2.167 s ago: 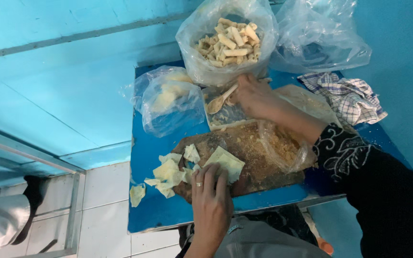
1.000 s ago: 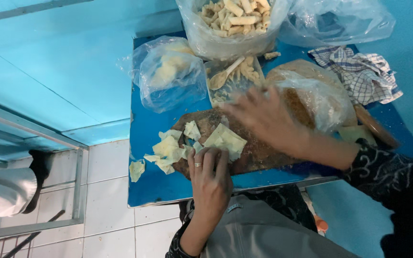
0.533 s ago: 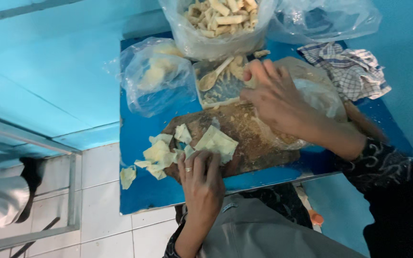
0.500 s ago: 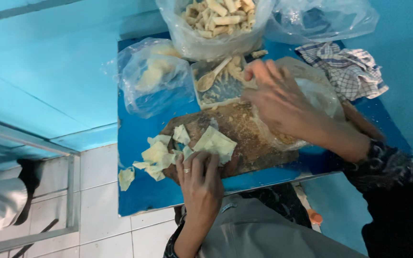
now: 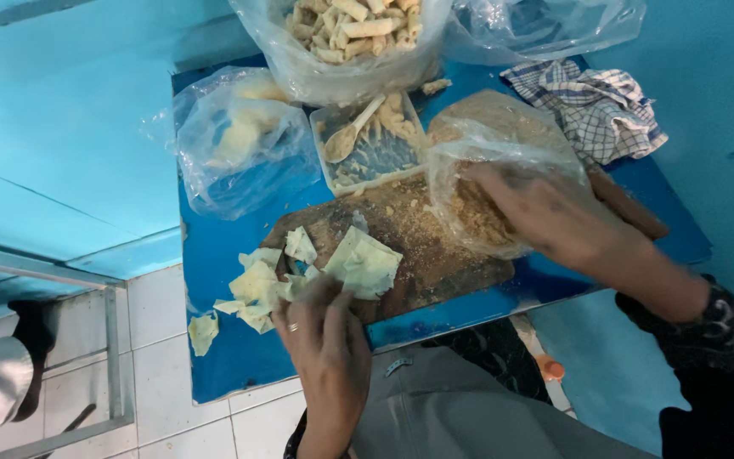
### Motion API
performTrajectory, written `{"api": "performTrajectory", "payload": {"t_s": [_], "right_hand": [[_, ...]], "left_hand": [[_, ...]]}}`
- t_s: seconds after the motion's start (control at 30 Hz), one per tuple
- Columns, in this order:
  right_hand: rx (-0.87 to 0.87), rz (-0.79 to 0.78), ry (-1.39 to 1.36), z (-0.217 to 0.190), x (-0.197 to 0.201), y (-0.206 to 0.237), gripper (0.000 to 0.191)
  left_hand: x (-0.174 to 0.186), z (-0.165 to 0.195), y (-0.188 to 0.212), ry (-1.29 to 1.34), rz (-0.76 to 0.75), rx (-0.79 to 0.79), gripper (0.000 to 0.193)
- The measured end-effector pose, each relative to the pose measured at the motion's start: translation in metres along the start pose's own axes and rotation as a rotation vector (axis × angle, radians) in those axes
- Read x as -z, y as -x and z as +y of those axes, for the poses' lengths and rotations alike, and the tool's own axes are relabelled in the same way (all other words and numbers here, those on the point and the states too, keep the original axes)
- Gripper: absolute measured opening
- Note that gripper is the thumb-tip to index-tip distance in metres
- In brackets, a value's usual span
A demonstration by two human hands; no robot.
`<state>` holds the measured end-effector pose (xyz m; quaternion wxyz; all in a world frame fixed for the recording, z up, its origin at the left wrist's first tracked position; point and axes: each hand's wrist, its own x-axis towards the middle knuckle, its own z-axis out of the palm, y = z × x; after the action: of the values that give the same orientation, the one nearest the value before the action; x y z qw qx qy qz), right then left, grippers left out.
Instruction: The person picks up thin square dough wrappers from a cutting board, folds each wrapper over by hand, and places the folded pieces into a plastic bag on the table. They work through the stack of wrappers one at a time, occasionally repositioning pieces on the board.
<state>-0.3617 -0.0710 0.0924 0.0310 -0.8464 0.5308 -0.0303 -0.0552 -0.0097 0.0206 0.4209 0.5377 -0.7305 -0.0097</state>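
My left hand [image 5: 324,340], with a ring on one finger, presses its fingertips onto a pale square wrapper [image 5: 367,259] lying on a crumb-dusted wooden board [image 5: 418,246]. More wrappers lie in a loose pile [image 5: 256,285] just left of it. My right hand [image 5: 554,212], coming in from the right in a dark patterned sleeve, reaches into the mouth of a clear bag of brown crumbs [image 5: 486,144]. Its fingertips are hidden by plastic and crumbs.
A clear tray [image 5: 375,149] with a wooden spoon [image 5: 346,136] sits behind the board. Further back are a big bag of rolled pieces [image 5: 350,34] and a crumpled clear bag [image 5: 545,25]. Another plastic bag [image 5: 239,140] sits left; a checked cloth [image 5: 592,106] right. The blue table [image 5: 223,357] ends above tiles.
My right hand has moved from the tray at the back to the bag of crumbs. My left hand has stayed on the wrapper.
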Motion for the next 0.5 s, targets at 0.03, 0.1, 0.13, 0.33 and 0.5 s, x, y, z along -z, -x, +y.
{"api": "performTrajectory", "payload": {"t_s": [0.03,0.1,0.13,0.33,0.5], "right_hand": [[-0.005,-0.028,-0.006,-0.001,0.004,0.0,0.062],[0.011,-0.081,0.071,-0.004,0.012,0.0,0.063],[0.021,-0.106,0.11,-0.005,0.014,0.0,0.063],[0.086,0.148,0.041,-0.015,0.008,0.002,0.048],[-0.017,0.322,-0.064,-0.03,0.018,0.004,0.038]], "left_hand": [[0.002,0.001,0.0,-0.026,0.023,0.019,0.026],[0.007,0.001,0.0,-0.073,0.039,0.064,0.023],[0.009,-0.001,0.0,-0.093,0.035,0.089,0.021],[0.01,-0.007,-0.001,-0.059,-0.006,0.148,0.017],[0.002,-0.008,-0.003,-0.07,0.008,0.128,0.018]]}}
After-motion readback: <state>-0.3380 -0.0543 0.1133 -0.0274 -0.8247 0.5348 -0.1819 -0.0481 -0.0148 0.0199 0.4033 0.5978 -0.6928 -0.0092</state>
